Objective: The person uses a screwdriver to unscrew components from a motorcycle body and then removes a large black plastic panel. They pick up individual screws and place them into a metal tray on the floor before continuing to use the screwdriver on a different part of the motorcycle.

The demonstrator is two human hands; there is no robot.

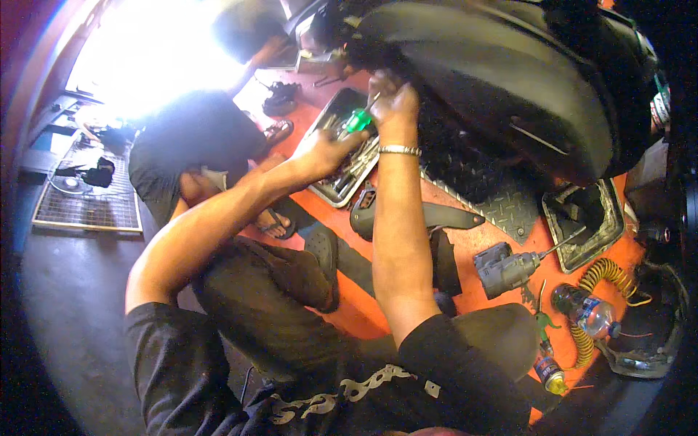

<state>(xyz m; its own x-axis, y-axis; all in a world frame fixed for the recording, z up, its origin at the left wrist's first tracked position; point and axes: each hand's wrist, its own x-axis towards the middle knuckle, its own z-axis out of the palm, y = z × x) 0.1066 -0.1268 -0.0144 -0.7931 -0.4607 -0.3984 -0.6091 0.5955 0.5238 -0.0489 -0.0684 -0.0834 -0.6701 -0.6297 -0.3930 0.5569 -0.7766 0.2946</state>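
My left hand point(331, 151) is closed around the green handle of a screwdriver point(358, 120), above a metal tray point(336, 195) of tools. The screwdriver's shaft points up toward my right hand. My right hand point(395, 103), with a bracelet point(400, 150) at its wrist, is raised beside the dark underside of a scooter point(502, 80). Its fingers look bent but are blurred, and whether they hold anything is hard to see. A long dark plastic cover point(418, 218) lies on the floor beneath my right forearm.
Another person point(193, 138) crouches close on my left. On the orange floor to the right are a power driver point(505, 269), a black tray point(582, 225), a plastic bottle point(590, 314), a coiled yellow hose point(611, 270) and a spray can point(550, 372). A wire rack point(91, 196) stands far left.
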